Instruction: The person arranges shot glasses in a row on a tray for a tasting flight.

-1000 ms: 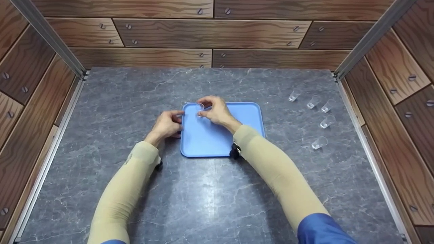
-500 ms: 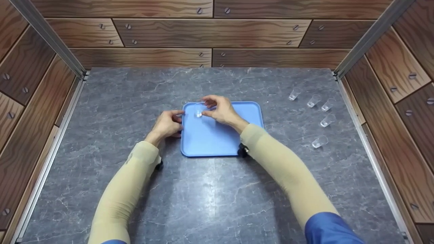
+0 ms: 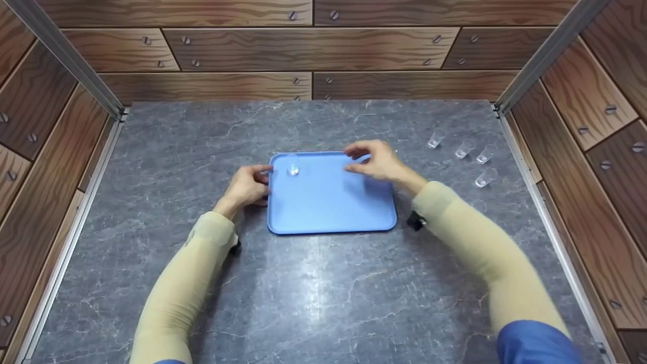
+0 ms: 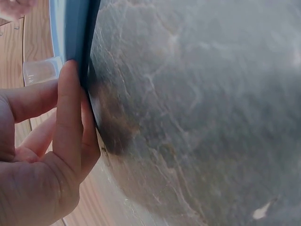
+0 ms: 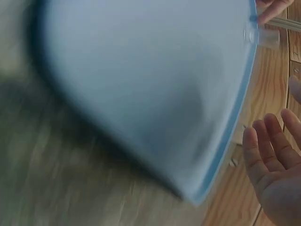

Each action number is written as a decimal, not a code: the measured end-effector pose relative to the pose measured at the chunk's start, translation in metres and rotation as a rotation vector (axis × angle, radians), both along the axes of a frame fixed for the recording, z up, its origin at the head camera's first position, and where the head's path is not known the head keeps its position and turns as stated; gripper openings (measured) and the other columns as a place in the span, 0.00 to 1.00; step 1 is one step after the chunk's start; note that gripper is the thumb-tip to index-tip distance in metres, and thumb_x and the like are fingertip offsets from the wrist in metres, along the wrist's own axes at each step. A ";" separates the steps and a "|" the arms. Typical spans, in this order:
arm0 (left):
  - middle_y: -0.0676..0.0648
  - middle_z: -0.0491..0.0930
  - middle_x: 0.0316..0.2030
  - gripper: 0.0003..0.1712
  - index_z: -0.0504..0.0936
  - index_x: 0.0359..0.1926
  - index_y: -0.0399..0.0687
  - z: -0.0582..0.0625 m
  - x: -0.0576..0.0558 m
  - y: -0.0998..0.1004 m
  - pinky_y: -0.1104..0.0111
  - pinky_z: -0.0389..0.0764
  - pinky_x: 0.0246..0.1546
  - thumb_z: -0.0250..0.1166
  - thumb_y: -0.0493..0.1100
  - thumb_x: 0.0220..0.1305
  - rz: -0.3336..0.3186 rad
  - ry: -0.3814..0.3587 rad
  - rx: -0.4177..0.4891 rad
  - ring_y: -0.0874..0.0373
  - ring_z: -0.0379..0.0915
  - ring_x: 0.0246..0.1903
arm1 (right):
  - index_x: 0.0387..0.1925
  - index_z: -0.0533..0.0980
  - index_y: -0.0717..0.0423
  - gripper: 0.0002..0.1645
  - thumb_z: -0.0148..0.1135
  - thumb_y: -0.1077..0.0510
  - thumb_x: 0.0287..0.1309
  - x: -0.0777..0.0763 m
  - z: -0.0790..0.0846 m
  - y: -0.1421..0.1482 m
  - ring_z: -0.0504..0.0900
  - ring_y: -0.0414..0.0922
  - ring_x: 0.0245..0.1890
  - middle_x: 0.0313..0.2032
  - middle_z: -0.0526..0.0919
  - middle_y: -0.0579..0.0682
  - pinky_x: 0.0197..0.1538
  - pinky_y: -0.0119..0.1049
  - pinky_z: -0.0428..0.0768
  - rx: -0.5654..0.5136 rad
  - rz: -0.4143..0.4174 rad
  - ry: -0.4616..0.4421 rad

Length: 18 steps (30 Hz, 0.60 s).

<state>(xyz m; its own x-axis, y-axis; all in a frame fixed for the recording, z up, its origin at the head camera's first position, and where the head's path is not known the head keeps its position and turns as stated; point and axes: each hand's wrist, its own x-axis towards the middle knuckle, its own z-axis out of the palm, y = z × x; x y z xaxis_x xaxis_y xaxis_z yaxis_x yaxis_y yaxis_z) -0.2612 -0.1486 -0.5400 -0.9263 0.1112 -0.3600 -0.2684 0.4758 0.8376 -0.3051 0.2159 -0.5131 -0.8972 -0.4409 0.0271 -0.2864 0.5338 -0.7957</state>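
Note:
A small clear plastic cup (image 3: 293, 168) stands upright on the blue tray (image 3: 328, 212), near its far left corner. My left hand (image 3: 246, 187) rests against the tray's left edge; in the left wrist view its extended fingers (image 4: 68, 108) touch the tray's side (image 4: 77, 37). Above the tray's far right part is my right hand (image 3: 376, 162), holding nothing, with thumb and fingers spread apart. The right wrist view shows that hand (image 5: 277, 165) with loosely extended fingers, away from the cup (image 5: 269, 38).
Several more clear cups stand on the grey marbled table (image 3: 313, 283) to the right, among them a cup (image 3: 434, 140) farthest back and a cup (image 3: 485, 177) nearer. Another is partly hidden by the right sleeve (image 3: 470, 242). Wood-patterned walls (image 3: 313, 48) surround the table.
My right hand has let go of the cup, leaving it standing on the tray, and has moved right across the tray. My left hand has stayed at the tray's edge.

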 end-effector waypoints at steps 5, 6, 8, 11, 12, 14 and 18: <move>0.38 0.80 0.55 0.44 0.78 0.80 0.47 0.000 0.000 0.000 0.66 0.99 0.36 0.64 0.23 0.62 -0.001 0.008 -0.003 0.54 0.82 0.40 | 0.62 0.84 0.72 0.29 0.81 0.64 0.63 0.010 0.009 0.033 0.89 0.69 0.60 0.59 0.89 0.72 0.66 0.62 0.93 0.061 0.026 0.013; 0.39 0.80 0.55 0.44 0.78 0.80 0.47 -0.001 0.000 0.001 0.66 0.99 0.36 0.64 0.23 0.62 -0.003 0.008 -0.001 0.54 0.82 0.41 | 0.62 0.84 0.72 0.28 0.81 0.64 0.63 0.013 0.010 0.040 0.89 0.69 0.60 0.59 0.89 0.72 0.66 0.62 0.93 0.069 0.029 0.014; 0.39 0.80 0.54 0.44 0.78 0.80 0.47 -0.001 -0.001 0.001 0.66 0.99 0.36 0.64 0.23 0.62 -0.002 0.007 0.004 0.54 0.82 0.41 | 0.62 0.85 0.72 0.28 0.81 0.65 0.62 0.018 0.011 0.053 0.89 0.69 0.59 0.58 0.90 0.72 0.65 0.61 0.94 0.080 0.025 0.018; 0.40 0.79 0.53 0.45 0.78 0.80 0.47 -0.001 -0.001 0.000 0.66 0.99 0.36 0.63 0.22 0.62 0.005 0.006 0.012 0.54 0.82 0.41 | 0.61 0.85 0.71 0.28 0.81 0.66 0.61 0.027 0.010 0.071 0.89 0.69 0.59 0.58 0.90 0.72 0.65 0.62 0.93 0.085 0.013 0.014; 0.40 0.79 0.53 0.45 0.78 0.80 0.47 -0.001 0.000 0.000 0.66 0.99 0.36 0.63 0.22 0.61 0.006 0.006 0.014 0.54 0.82 0.40 | 0.61 0.85 0.71 0.27 0.81 0.67 0.61 0.029 0.010 0.078 0.89 0.69 0.60 0.59 0.90 0.71 0.65 0.62 0.93 0.084 0.009 0.010; 0.40 0.79 0.53 0.45 0.78 0.80 0.47 0.000 0.000 0.000 0.66 0.99 0.37 0.63 0.22 0.61 0.007 0.007 0.014 0.54 0.82 0.40 | 0.61 0.85 0.71 0.27 0.81 0.68 0.61 0.034 0.010 0.090 0.89 0.69 0.60 0.59 0.90 0.71 0.66 0.61 0.92 0.089 0.001 0.004; 0.41 0.79 0.52 0.45 0.78 0.80 0.46 0.000 0.000 -0.001 0.65 0.99 0.37 0.63 0.22 0.62 0.003 0.009 0.013 0.54 0.82 0.40 | 0.61 0.85 0.69 0.27 0.81 0.66 0.62 0.045 0.014 0.113 0.89 0.68 0.59 0.59 0.90 0.69 0.67 0.57 0.93 0.131 -0.003 -0.007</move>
